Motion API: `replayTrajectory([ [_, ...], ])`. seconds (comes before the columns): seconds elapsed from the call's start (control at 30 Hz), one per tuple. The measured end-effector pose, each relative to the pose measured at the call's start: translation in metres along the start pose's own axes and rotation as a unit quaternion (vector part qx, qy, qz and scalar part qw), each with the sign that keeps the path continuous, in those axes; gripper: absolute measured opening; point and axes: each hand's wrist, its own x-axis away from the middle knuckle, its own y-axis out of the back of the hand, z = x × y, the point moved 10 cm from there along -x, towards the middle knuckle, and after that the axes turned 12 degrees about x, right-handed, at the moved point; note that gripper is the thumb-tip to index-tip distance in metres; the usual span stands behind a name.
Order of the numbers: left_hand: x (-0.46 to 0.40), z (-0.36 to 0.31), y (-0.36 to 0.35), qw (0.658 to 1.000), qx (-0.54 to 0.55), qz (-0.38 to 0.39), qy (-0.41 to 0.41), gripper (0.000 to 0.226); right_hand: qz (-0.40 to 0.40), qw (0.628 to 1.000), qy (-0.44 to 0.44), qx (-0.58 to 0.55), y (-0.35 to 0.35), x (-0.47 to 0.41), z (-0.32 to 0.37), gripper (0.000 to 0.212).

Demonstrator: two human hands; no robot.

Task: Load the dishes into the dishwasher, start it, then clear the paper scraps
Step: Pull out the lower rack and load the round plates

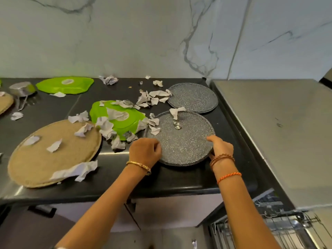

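Observation:
A grey speckled plate [181,141] lies near the front right of the black counter [170,178], with paper scraps [176,112] on its far part. My left hand [145,151] sits at its left rim with curled fingers touching the edge. My right hand [221,146] grips the right rim, thumb on top and fingers under. A second grey speckled plate [194,97] lies behind it. Two green plates [124,121] [66,85] and a woven round mat [53,153] lie to the left among torn paper scraps [106,126]. The dishwasher rack [287,229] is pulled out at the lower right.
A steel appliance top [278,133] stands right of the counter. A small metal strainer [22,90] and another woven mat [5,103] are at the far left. A marble wall [143,36] backs the counter. Cabinet fronts [170,212] lie below the counter edge.

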Motion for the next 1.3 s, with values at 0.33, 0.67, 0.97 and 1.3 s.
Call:
replayTrajectory([
  [0.33,-0.02,-0.028,0.017,0.989,0.092,0.038,-0.112,0.048,0.072,0.997,0.02,-0.015,-0.012,-0.013,0.041,0.023],
  [0.67,-0.006,-0.077,0.065,0.934,0.172,-0.121,-0.29,0.03,0.193,0.966,0.143,-0.097,-0.047,0.024,0.14,0.007],
  [0.97,-0.035,-0.034,0.117,0.876,0.369,-0.294,-0.103,0.009,0.2,0.964,0.153,-0.089,-0.057,0.0,0.168,0.012],
  [1.3,-0.047,0.031,0.085,0.66,0.643,-0.352,0.163,0.013,0.066,0.997,0.038,-0.004,-0.046,-0.109,0.098,0.008],
])
